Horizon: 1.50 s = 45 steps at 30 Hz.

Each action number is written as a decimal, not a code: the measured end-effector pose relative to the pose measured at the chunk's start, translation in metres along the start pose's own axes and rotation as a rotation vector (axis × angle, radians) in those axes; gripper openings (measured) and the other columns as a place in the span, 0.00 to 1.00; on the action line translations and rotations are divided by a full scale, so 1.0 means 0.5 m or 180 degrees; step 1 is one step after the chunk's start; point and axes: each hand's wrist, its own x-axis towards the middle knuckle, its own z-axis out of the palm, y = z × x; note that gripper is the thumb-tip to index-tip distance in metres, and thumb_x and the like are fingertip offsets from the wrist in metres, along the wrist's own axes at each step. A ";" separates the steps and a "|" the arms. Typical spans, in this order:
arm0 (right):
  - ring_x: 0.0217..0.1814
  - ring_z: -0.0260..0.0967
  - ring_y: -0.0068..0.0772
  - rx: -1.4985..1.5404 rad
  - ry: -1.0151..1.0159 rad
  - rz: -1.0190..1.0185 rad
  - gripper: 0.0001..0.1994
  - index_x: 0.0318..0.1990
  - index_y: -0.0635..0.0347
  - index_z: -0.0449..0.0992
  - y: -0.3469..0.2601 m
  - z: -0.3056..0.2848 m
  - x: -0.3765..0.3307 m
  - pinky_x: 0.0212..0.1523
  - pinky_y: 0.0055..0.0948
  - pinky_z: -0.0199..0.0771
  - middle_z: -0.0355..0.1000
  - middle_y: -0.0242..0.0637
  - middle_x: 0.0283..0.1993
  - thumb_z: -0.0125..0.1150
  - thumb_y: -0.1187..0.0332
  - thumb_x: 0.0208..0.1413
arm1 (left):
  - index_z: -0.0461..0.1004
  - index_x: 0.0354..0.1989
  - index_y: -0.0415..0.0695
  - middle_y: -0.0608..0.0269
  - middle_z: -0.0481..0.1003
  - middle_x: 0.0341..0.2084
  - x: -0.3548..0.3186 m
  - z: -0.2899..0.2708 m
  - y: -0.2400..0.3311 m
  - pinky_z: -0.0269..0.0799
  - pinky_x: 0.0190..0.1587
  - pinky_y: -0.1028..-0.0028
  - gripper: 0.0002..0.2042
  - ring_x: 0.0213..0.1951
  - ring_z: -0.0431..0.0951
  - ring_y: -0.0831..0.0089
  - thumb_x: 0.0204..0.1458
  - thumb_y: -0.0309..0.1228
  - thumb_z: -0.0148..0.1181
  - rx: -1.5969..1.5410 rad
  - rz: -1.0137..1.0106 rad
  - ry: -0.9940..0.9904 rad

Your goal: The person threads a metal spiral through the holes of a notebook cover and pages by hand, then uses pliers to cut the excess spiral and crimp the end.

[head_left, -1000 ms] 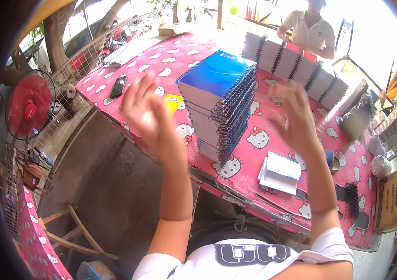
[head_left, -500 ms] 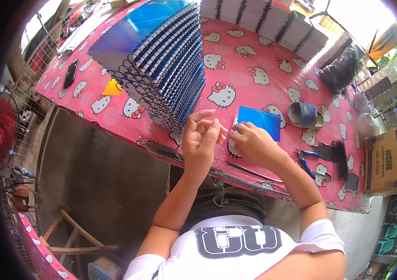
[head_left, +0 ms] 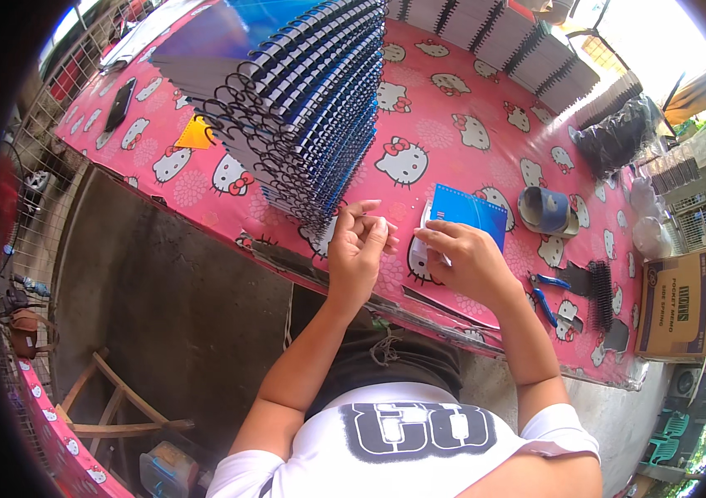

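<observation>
down to the pink table's (head_left: 444, 108) near edge, beside the spiral-bound stack (head_left: 311, 104), have come left hand (head_left: 356, 257) and right hand (head_left: 471, 259). the blue notebook (head_left: 471, 209) lies just beyond the nearer right hand, which hides a corner — long axis unclear. fingers half-curled — whether holding anything, can't tell.

Smooth nb cvr (head_left: 473, 211), cardbd box (head_left: 705, 286)

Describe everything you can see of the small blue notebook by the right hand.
The small blue notebook has a smooth, card-like cover with a row of small holes along its far edge and a tiny light mark near its left. It lies flat and closed on the pink patterned tablecloth, white sheets showing at its left. The right hand overlaps its near side; contact is unclear.
</observation>
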 end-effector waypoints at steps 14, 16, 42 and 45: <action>0.38 0.77 0.43 -0.0008 0.0358 0.0096 0.19 0.47 0.58 0.76 -0.003 0.015 -0.012 0.36 0.34 0.79 0.76 0.44 0.43 0.65 0.73 0.42 | 0.67 0.50 0.38 0.59 0.75 0.33 -0.002 0.001 0.005 0.75 0.37 0.76 0.10 0.32 0.77 0.76 0.61 0.25 0.50 0.0293 -0.0003 -0.0090; 0.36 0.77 0.43 0.0057 0.0633 0.0193 0.20 0.48 0.57 0.76 0.006 0.027 -0.017 0.34 0.33 0.79 0.77 0.43 0.42 0.63 0.76 0.43 | 0.67 0.50 0.38 0.58 0.75 0.34 0.001 0.004 0.006 0.76 0.37 0.75 0.10 0.34 0.78 0.75 0.62 0.26 0.50 0.0347 -0.0016 -0.0172; 0.50 0.62 0.24 0.3291 0.1782 0.1444 0.20 0.44 0.55 0.60 0.065 0.015 -0.132 0.55 0.26 0.63 0.64 0.34 0.45 0.58 0.89 0.49 | 0.63 0.61 0.51 0.44 0.54 0.60 0.035 0.095 -0.018 0.68 0.55 0.60 0.31 0.58 0.64 0.47 0.47 0.12 0.56 0.2537 0.1901 -0.1361; 0.47 0.59 0.22 0.3381 0.1877 0.1197 0.20 0.43 0.55 0.59 0.080 0.022 -0.135 0.51 0.24 0.62 0.61 0.33 0.45 0.59 0.87 0.49 | 0.64 0.59 0.50 0.48 0.63 0.54 0.044 0.094 -0.006 0.70 0.51 0.64 0.30 0.54 0.68 0.54 0.46 0.17 0.63 0.2572 0.2182 -0.1080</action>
